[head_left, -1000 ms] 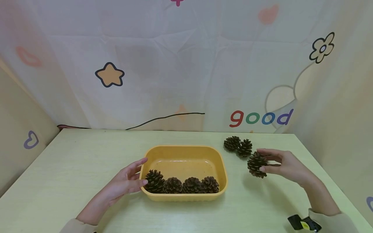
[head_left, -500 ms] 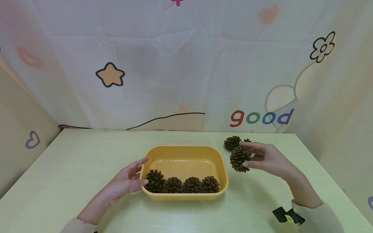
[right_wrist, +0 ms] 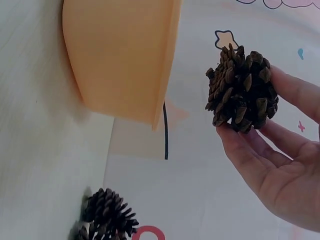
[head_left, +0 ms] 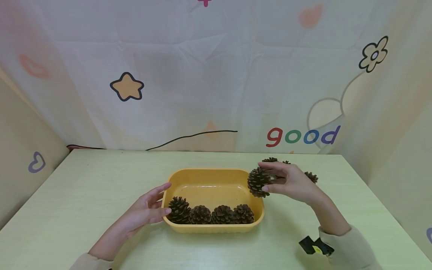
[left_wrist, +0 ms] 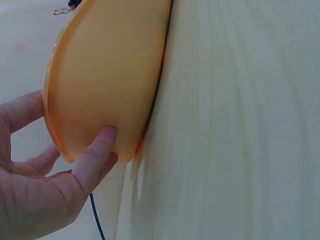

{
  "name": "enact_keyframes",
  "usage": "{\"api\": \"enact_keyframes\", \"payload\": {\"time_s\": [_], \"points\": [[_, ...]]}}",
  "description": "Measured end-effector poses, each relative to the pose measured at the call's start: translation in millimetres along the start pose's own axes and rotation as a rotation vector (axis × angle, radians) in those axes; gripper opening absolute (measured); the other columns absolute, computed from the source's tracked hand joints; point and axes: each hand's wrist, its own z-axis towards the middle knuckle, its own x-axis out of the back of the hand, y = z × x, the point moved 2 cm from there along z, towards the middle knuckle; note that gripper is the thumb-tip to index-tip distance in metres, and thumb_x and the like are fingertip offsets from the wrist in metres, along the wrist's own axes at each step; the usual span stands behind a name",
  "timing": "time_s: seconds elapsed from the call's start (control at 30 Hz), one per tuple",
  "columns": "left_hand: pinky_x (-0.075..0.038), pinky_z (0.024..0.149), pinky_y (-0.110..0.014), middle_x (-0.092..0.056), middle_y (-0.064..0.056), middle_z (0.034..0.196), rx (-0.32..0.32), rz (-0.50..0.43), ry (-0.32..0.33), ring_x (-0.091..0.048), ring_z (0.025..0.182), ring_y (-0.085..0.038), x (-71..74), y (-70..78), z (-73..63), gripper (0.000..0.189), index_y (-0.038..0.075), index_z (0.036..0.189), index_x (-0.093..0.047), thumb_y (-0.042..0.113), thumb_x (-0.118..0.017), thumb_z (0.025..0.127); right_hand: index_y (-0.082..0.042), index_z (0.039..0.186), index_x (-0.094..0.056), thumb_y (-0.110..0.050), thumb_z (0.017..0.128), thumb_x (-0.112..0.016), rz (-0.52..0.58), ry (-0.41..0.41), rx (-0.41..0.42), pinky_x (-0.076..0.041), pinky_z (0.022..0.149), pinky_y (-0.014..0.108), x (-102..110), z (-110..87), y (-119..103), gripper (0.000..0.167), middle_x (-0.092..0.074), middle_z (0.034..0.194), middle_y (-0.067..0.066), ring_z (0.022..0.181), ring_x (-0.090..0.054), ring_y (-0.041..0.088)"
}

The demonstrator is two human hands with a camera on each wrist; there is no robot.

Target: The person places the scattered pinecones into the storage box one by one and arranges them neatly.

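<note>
In the head view a yellow plastic tub (head_left: pixel 212 228) stands mid-table, with several pine cones (head_left: pixel 222 214) in a row along its near side. My left hand (head_left: pixel 148 208) holds the tub's left end, fingers and thumb spread against its rim and outer wall (left_wrist: pixel 105 85). My right hand (head_left: pixel 290 183) pinches another pine cone (head_left: pixel 258 182) between thumb and fingers, raised at the tub's right rim. In the right wrist view this held pine cone (right_wrist: pixel 242 90) is off the table, apart from the tub's wall (right_wrist: pixel 120 55).
Behind my right hand, partly hidden, more pine cones lie on the table: one at the back (head_left: pixel 270 159), one beside it (head_left: pixel 286 162) and one to the right (head_left: pixel 311 177). A printed curtain (head_left: pixel 189 93) hangs along the table's back edge.
My right hand has carried its pine cone leftward from the right side of the table to the tub's right rim. The left hand and the tub have stayed in place.
</note>
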Motion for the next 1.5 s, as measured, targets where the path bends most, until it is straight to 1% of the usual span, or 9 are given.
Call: {"api": "enact_keyframes", "payload": {"time_s": [0.17, 0.4, 0.57, 0.67, 0.83, 1.03, 1.23, 1.4, 1.5], "points": [[-0.048, 0.085, -0.041, -0.017, -0.028, 0.145, 0.004, -0.002, 0.003, -0.042, 0.12, -0.034, -0.7, 1.3, -0.4, 0.081, 0.008, 0.145, -0.018, 0.009, -0.068, 0.081, 0.0, 0.131, -0.045, -0.011, 0.078, -0.072, 0.014, -0.019, 0.011, -0.049, 0.084, 0.03, -7.3, 6.9, -2.7, 0.06, -0.046, 0.132, 0.019, 0.117, -0.047, 0.036], [-0.048, 0.085, -0.042, -0.016, -0.029, 0.145, 0.001, 0.001, -0.005, -0.044, 0.119, -0.033, -0.9, 3.0, -1.5, 0.081, 0.008, 0.146, -0.017, 0.007, -0.066, 0.082, -0.001, 0.131, -0.046, -0.007, 0.078, -0.071, 0.028, -0.031, 0.018, -0.048, 0.086, 0.035, -18.1, 14.4, -5.7, 0.059, -0.046, 0.132, 0.018, 0.116, -0.048, 0.036], [-0.048, 0.086, -0.042, -0.015, -0.03, 0.145, -0.006, 0.005, -0.014, -0.043, 0.119, -0.034, -1.1, 2.9, -1.9, 0.081, 0.007, 0.146, -0.016, 0.008, -0.066, 0.082, -0.001, 0.131, -0.047, -0.008, 0.078, -0.071, 0.037, -0.042, 0.029, -0.047, 0.088, 0.037, -26.7, 19.5, -9.3, 0.058, -0.046, 0.132, 0.019, 0.115, -0.049, 0.036], [-0.048, 0.085, -0.042, -0.015, -0.029, 0.145, 0.001, 0.002, -0.01, -0.044, 0.119, -0.034, -1.1, 1.7, -1.5, 0.081, 0.008, 0.145, -0.016, 0.009, -0.066, 0.082, -0.002, 0.13, -0.047, -0.008, 0.078, -0.071, 0.051, -0.045, 0.033, -0.047, 0.088, 0.038, -32.8, 24.0, -12.3, 0.058, -0.046, 0.133, 0.017, 0.115, -0.049, 0.035], [-0.047, 0.086, -0.043, -0.015, -0.029, 0.145, 0.005, 0.004, -0.006, -0.042, 0.121, -0.036, -1.0, 0.0, -1.2, 0.081, 0.009, 0.146, -0.017, 0.01, -0.067, 0.082, -0.002, 0.13, -0.048, -0.008, 0.077, -0.071, 0.065, -0.035, 0.045, -0.047, 0.088, 0.038, -44.3, 30.9, -16.8, 0.058, -0.048, 0.132, 0.015, 0.115, -0.05, 0.034], [-0.047, 0.086, -0.043, -0.015, -0.028, 0.145, 0.003, 0.008, -0.011, -0.04, 0.122, -0.037, -1.7, 0.8, -1.5, 0.081, 0.009, 0.146, -0.017, 0.01, -0.066, 0.082, -0.002, 0.131, -0.047, -0.009, 0.079, -0.071, 0.083, -0.022, 0.052, -0.047, 0.088, 0.039, -60.3, 37.8, -19.9, 0.058, -0.047, 0.132, 0.017, 0.116, -0.049, 0.033], [-0.047, 0.087, -0.043, -0.015, -0.028, 0.145, 0.005, 0.008, -0.01, -0.039, 0.122, -0.037, -1.5, 1.1, -1.3, 0.082, 0.009, 0.146, -0.017, 0.011, -0.067, 0.081, -0.001, 0.133, -0.044, -0.005, 0.079, -0.069, 0.143, -0.002, 0.007, -0.046, 0.09, 0.039, -76.2, 46.2, -23.0, 0.059, -0.045, 0.134, 0.017, 0.118, -0.047, 0.033], [-0.047, 0.087, -0.042, -0.014, -0.029, 0.145, 0.003, 0.011, -0.009, -0.04, 0.122, -0.036, -1.0, 1.4, -1.9, 0.082, 0.008, 0.146, -0.017, 0.011, -0.068, 0.081, -0.002, 0.132, -0.045, -0.001, 0.078, -0.069, 0.231, 0.036, -0.052, -0.048, 0.088, 0.037, -90.9, 53.4, -24.2, 0.059, -0.044, 0.135, 0.017, 0.12, -0.045, 0.033], [-0.047, 0.086, -0.042, -0.014, -0.029, 0.146, 0.007, 0.007, -0.009, -0.04, 0.121, -0.036, -0.2, 1.2, -1.8, 0.082, 0.008, 0.146, -0.016, 0.011, -0.067, 0.081, -0.003, 0.131, -0.046, 0.0, 0.077, -0.069, 0.262, 0.065, -0.074, -0.049, 0.085, 0.036, -100.4, 57.8, -26.3, 0.059, -0.044, 0.135, 0.015, 0.121, -0.044, 0.033]]}}
